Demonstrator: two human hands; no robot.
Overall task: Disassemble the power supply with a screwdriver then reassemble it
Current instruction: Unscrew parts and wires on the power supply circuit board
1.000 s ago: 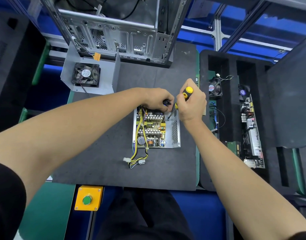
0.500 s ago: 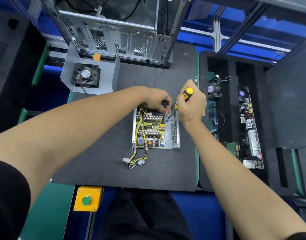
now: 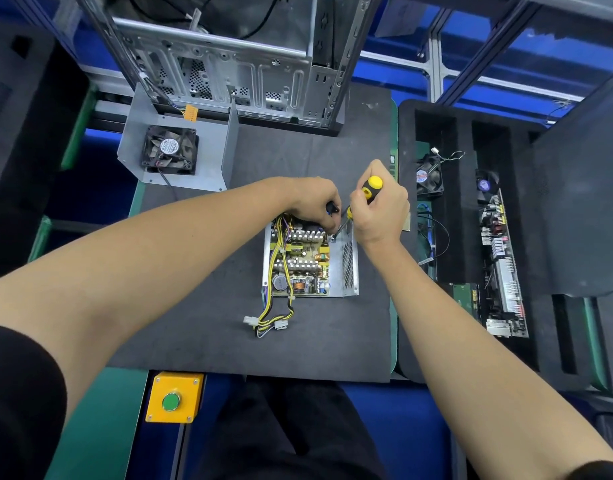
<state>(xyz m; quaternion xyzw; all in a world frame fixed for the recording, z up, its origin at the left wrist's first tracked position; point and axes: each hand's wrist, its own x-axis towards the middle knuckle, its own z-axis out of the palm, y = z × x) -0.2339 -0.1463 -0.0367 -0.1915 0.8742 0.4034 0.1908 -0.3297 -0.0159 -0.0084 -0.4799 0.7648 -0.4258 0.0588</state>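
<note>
The right hand (image 3: 379,211) is gripping a yellow-and-black screwdriver (image 3: 362,199), tip in the open grey metal power supply (image 3: 310,261); the left hand (image 3: 315,202) is curling on its far edge.

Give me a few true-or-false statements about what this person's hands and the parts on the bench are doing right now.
1. The right hand grips a yellow-and-black-handled screwdriver. True.
2. The open metal power supply box has its lid on. False: its circuit board is exposed.
3. The left hand rests at the box's far end. True.
4. The black square fan lies inside the box. False: it sits in a separate grey metal cover at the far left.
</note>
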